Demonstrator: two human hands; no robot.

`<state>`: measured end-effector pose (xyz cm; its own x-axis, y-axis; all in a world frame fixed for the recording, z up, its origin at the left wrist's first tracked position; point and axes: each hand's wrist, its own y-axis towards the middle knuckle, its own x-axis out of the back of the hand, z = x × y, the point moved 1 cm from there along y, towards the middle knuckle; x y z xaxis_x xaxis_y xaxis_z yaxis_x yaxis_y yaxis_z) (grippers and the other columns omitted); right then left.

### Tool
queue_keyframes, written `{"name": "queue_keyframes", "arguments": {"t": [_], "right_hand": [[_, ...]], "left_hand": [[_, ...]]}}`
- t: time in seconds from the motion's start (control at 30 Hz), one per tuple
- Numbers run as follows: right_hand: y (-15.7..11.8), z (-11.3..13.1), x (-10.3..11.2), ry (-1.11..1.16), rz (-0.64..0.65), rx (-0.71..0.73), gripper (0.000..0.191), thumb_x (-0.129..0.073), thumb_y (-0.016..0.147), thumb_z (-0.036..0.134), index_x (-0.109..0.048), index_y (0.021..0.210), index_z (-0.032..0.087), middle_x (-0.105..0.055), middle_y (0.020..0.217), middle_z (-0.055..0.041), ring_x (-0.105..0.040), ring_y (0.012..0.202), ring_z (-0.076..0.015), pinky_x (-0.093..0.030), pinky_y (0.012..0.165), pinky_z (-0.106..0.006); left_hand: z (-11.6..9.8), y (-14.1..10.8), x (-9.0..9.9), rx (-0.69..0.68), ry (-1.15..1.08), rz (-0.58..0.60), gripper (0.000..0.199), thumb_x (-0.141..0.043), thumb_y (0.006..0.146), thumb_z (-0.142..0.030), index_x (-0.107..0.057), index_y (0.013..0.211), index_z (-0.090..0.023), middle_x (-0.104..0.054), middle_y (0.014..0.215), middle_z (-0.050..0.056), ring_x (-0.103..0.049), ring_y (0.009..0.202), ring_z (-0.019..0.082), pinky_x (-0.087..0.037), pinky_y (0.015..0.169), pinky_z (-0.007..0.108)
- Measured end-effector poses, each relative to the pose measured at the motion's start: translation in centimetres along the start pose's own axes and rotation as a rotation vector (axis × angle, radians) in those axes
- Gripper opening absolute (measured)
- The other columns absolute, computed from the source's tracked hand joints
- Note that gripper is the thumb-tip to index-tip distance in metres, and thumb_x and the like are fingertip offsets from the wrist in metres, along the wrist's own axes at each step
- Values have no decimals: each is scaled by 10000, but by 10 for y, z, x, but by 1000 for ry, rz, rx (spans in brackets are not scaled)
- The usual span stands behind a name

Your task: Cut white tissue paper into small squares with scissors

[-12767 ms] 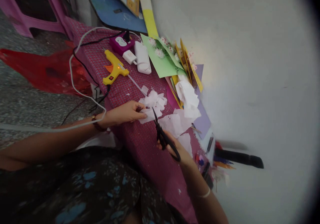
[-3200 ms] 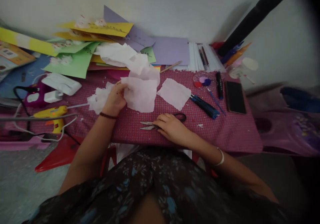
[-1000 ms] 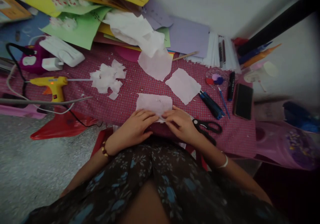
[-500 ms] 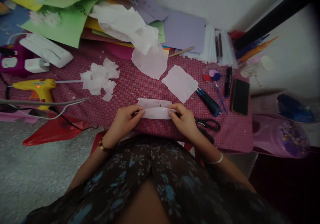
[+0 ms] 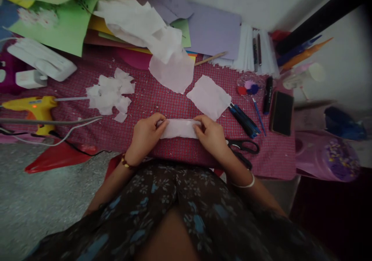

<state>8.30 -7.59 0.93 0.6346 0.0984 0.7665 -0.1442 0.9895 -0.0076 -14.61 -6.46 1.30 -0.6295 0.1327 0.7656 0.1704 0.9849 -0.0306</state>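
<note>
A folded strip of pale tissue paper [image 5: 180, 128] lies along the table's near edge, between my two hands. My left hand [image 5: 147, 135] pinches its left end between thumb and fingers. At the right end, my right hand [image 5: 211, 136] grips the strip the same way. Beyond it lie two loose pale tissue sheets, one squarish piece [image 5: 209, 97] and another piece [image 5: 172, 71] farther back. Black-handled scissors [image 5: 243, 146] rest beside my right hand, partly hidden by the wrist. A blue cutter [image 5: 244, 120] touches the squarish piece.
To the left are a cluster of torn white paper [image 5: 109, 94], a yellow glue gun [image 5: 43, 108] with cables and a white power strip [image 5: 43, 59]. Coloured paper sheets [image 5: 215, 30] are piled at the back. A dark phone-like block [image 5: 281, 113] and marker [image 5: 267, 95] lie right.
The paper's far flap, which stood out behind the fold, is now folded over, leaving a narrower strip. Both hands have shifted slightly away from my body at the fingertips.
</note>
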Motion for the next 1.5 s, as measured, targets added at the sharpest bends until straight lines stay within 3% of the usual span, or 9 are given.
{"name": "queue_keyframes", "arguments": {"t": [0.2, 0.67, 0.83, 0.97, 1.1, 1.2, 1.33, 1.43, 1.5], "right_hand": [[5, -2, -1, -18, -3, -50, 196, -559, 863, 219, -666, 1027, 214, -713, 854, -57, -631, 728, -209, -464, 690, -330], [17, 5, 3, -150, 136, -25, 215, -556, 869, 187, -631, 1069, 177, -693, 852, -75, -614, 747, -211, -430, 687, -323], [21, 7, 5, -205, 199, 33, 54, -552, 880, 176, -603, 869, 192, -659, 847, -66, -595, 765, -204, -421, 695, -319], [17, 12, 9, -235, 165, 82, 75, -531, 890, 171, -595, 859, 194, -617, 925, -78, -588, 775, -204, -449, 704, -333], [9, 23, 20, -161, 83, 226, 80, -535, 889, 140, -592, 877, 196, -584, 1096, -119, -611, 1027, -248, -494, 873, -378], [1, 32, 29, -147, 73, 296, 88, -529, 905, 134, -581, 878, 200, -580, 1197, -143, -582, 1166, -270, -475, 973, -415], [-7, 33, 40, -89, 53, 303, 99, -527, 902, 137, -562, 848, 212, -602, 1195, -129, -601, 1139, -255, -477, 955, -413], [-11, 24, 44, 51, 108, 240, 34, -545, 894, 185, -568, 892, 210, -636, 1042, -89, -628, 959, -218, -492, 817, -358], [-12, 19, 44, 194, 185, 203, 211, -592, 888, 270, -567, 1086, 204, -637, 969, -59, -614, 868, -198, -481, 757, -331]], "left_hand": [[2, -8, 2, -10, 36, 58, 392, -632, 862, -282, -630, 1249, -221, -716, 1201, 63, -692, 973, 233, -538, 874, 367], [12, -10, -3, 5, 17, 2, 398, -617, 879, -237, -622, 1276, -219, -729, 1118, 57, -692, 955, 218, -541, 872, 347], [11, -10, -2, -31, -3, -58, 402, -601, 868, -211, -599, 1270, -212, -665, 1152, 74, -660, 963, 220, -543, 872, 364], [12, -9, 7, -121, 52, -95, 496, -576, 851, -169, -542, 1345, -178, -535, 1346, 141, -549, 1230, 282, -488, 1020, 434], [10, 5, 17, -266, 129, 43, 606, -591, 804, -176, -492, 1402, -170, -453, 1481, 155, -411, 1381, 320, -363, 1132, 496], [2, 24, 21, -401, 69, 232, 467, -610, 762, -232, -613, 1223, -164, -558, 1373, 133, -494, 1287, 301, -390, 1086, 452], [-12, 41, 26, -437, -32, 495, 115, -564, 731, -268, -609, 748, -164, -642, 795, 38, -591, 745, 178, -457, 720, 302], [-24, 43, 35, -369, -154, 538, 97, -546, 720, -264, -564, 704, -169, -554, 649, -19, -499, 593, 121, -370, 585, 246], [-30, 41, 40, -360, -202, 541, 90, -553, 707, -247, -589, 732, -167, -567, 663, -25, -499, 594, 110, -357, 576, 232]]}}
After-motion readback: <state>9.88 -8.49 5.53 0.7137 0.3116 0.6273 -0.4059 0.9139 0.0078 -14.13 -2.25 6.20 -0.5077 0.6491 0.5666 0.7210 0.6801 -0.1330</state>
